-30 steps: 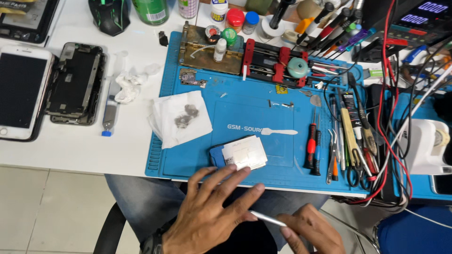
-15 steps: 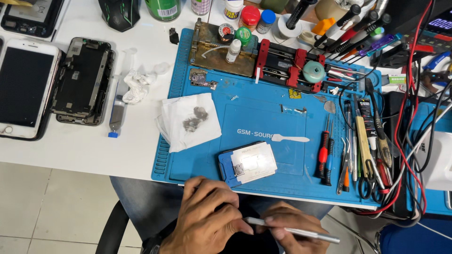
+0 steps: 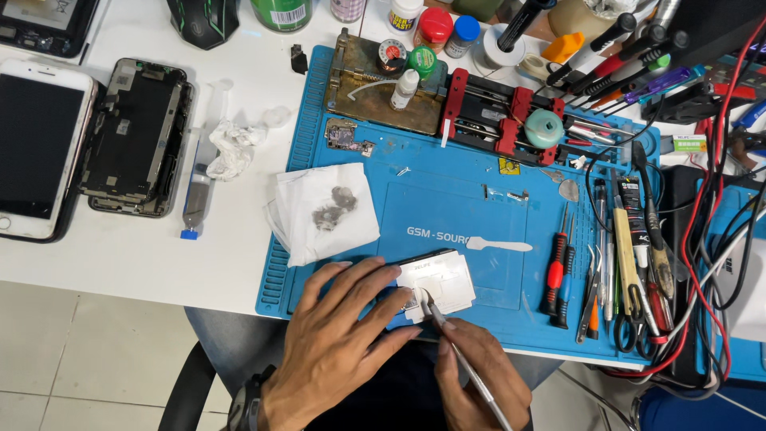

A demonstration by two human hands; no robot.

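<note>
My left hand (image 3: 335, 335) lies on the near edge of the blue work mat (image 3: 447, 199), fingers spread, steadying a small blue-and-white block (image 3: 439, 281) with a tiny chip at its near corner. Metal tweezers (image 3: 463, 359) are pinched in my right hand (image 3: 479, 379), their tips touching the block's near left corner beside my left fingertips.
A stained white tissue (image 3: 323, 209) lies left of the block. Opened phone (image 3: 132, 136) and white-framed phone (image 3: 36, 148) rest far left. Red clamp jig (image 3: 499, 112), bottles, screwdrivers (image 3: 558, 271), pliers and tangled cables (image 3: 702, 239) crowd the mat's back and right.
Both hands have moved up from below the table edge onto the mat. My left hand now holds the block and the tweezers' tips have reached it.
</note>
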